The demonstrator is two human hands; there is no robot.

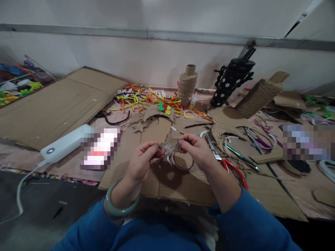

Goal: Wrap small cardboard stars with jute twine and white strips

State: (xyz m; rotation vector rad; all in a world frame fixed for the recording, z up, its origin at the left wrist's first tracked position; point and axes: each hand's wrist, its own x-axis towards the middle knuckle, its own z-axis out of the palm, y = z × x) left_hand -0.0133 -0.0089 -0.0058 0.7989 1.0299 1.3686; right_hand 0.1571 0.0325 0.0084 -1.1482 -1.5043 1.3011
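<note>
Wears two blue sleeves (261, 216), both cut off by the lower edge, and one pale green rigid bangle (123, 211) on the left wrist. Pinches one small, crumpled, shiny grey-brown piece (171, 145) above a flat brown cardboard sheet (157, 184), clamped at one end by thumb and fingertips of the left hand (140, 162) and at the other by those of the right hand (196, 149), with both ends hidden. Shows just below one thin white ring-shaped band (184, 169), partly covered by the right hand; cannot make out any join to the piece. Has one pair of red-handled metal scissors (237, 170) running behind the right forearm, partly hidden, and to the left one flat rectangular phone (101, 150) with a screen obscured by blocks. Beyond, counts two twine-wrapped crescents (151, 113) and one twine-wrapped star (140, 126). Farther back, shows multicoloured fuzzy stems (136, 99) too tangled to count, two cones of brown twine (187, 89), one upright and one tilted, and one black cylinder with white flowers (223, 83).
</note>
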